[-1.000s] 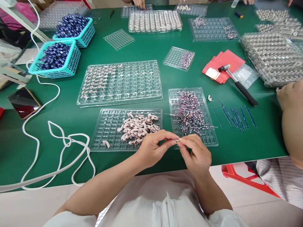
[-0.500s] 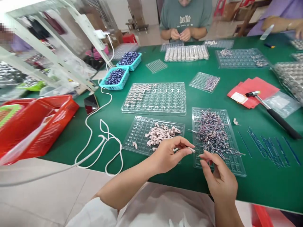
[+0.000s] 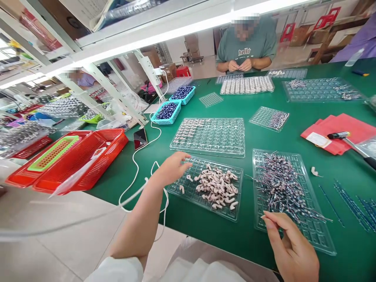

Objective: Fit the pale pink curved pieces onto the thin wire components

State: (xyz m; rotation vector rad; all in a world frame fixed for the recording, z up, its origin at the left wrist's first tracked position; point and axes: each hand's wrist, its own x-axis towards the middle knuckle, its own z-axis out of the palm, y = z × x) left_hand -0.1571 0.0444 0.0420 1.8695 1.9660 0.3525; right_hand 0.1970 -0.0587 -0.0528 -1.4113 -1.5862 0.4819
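Note:
My left hand [image 3: 172, 169] hovers over the left edge of a clear tray [image 3: 176, 192], thumb and fingers apart, nothing visible between them. Just below its fingertips lies a small pale pink curved shell [image 3: 189, 178], with another loose shell [image 3: 181, 189] close by. A heap of similar shells [image 3: 217, 186] covers the tray's right part. My right hand [image 3: 289, 243] is closed in a pinch at the near left edge of a second clear tray [image 3: 319, 235]; anything between thumb and forefinger is too small to make out. That tray carries a tangled pile of thin wired parts [image 3: 282, 184].
A larger compartment tray [image 3: 217, 137], partly filled, lies behind. Blue baskets [image 3: 168, 113], a phone [image 3: 140, 139], a white cable [image 3: 135, 164] and red baskets [image 3: 85, 172] are leftward. A hammer [image 3: 352, 145] rests on red envelopes [image 3: 329, 129]. A co-worker [image 3: 246, 49] sits opposite.
My left hand has moved left from beside my right hand and let go of the shell onto the tray. My right hand stays pinched. The view has turned left and upward.

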